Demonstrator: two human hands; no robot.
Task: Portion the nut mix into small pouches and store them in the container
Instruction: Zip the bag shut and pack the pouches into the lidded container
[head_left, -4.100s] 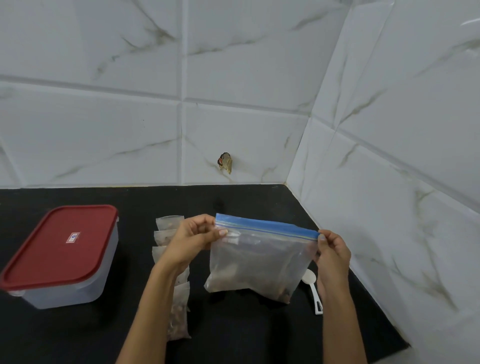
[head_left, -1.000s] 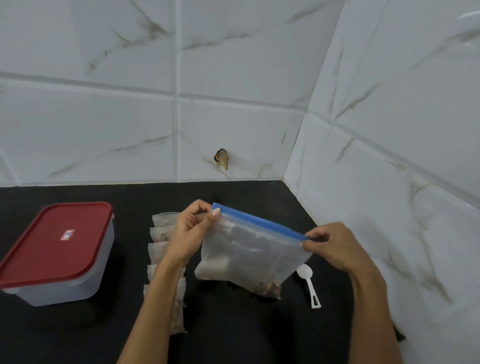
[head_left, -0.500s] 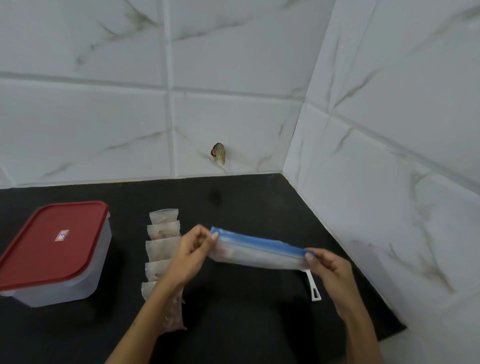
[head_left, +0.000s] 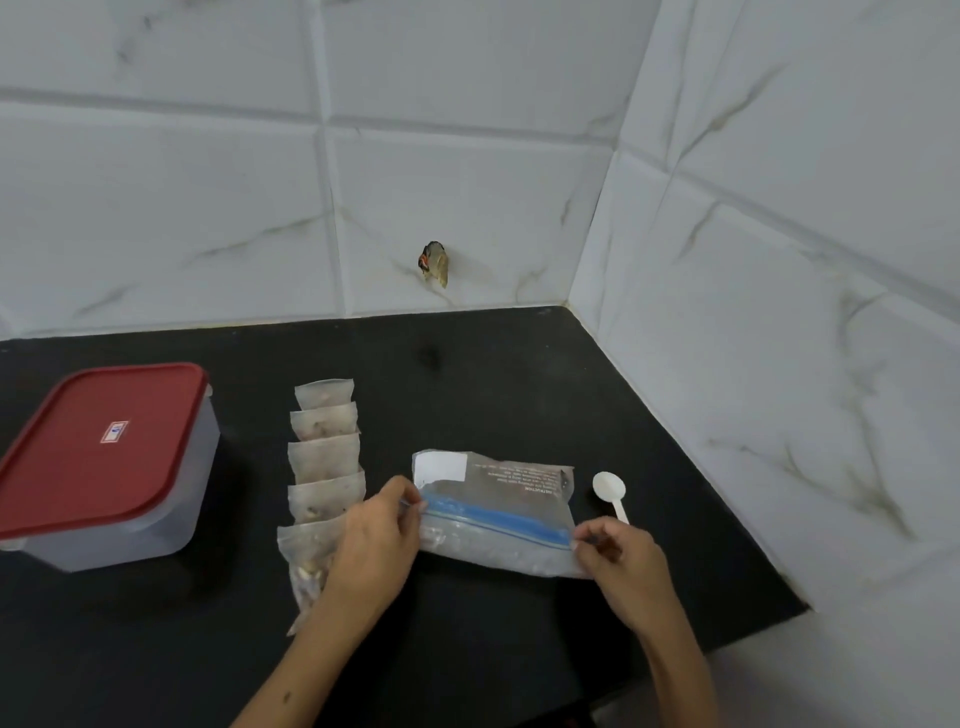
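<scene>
A large clear zip bag (head_left: 496, 499) with a blue seal strip lies flat on the black counter (head_left: 467, 374), its top folded toward me. My left hand (head_left: 376, 535) pinches the left end of the blue strip. My right hand (head_left: 618, 561) pinches the right end. Several small filled pouches (head_left: 324, 457) lie in an overlapping column just left of the bag; my left hand covers part of the nearest one. A clear container (head_left: 171, 499) with a red lid (head_left: 93, 447) stands closed at the left.
A white plastic scoop (head_left: 610, 491) lies right of the bag, close to my right hand. White tiled walls (head_left: 779, 312) close the corner behind and to the right. The counter's front right edge (head_left: 753, 629) ends near my right forearm.
The bag was held upright in the air by its top corners; it has come down and now lies flat on the counter, both hands still on the strip's ends. The scoop is uncovered.
</scene>
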